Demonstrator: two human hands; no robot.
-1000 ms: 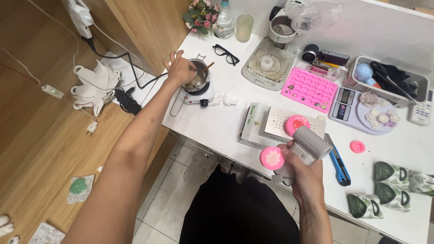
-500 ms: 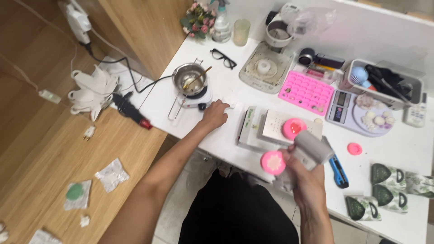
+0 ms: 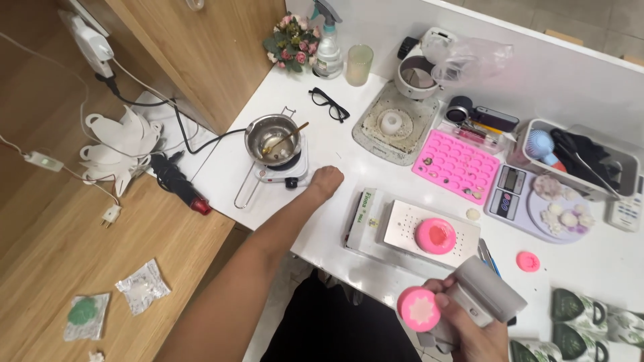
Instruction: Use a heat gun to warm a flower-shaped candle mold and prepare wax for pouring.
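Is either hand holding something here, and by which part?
Right hand grips a grey scraper-like block by its lower end, a pink mold pressed alongside. Left hand holds nothing visible.

White table (image 3: pixel 349 154), wood-panel wall (image 3: pixel 201 53) (pale), wooden floor (image 3: pixel 60 268)

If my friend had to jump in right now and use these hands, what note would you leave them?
Left hand: closed in a loose fist, resting on the white table just right of the small hot plate. It holds nothing that can be seen.
Right hand: fingers wrapped round a grey block-shaped tool, with a round pink mould against it, a pale star shape showing inside.
Nearby: metal pot with a stick in it sits on the hot plate. A second pink mould rests on the white perforated plate.
Done: the held mould looks filled.
Left: the held mould is not yet set down.
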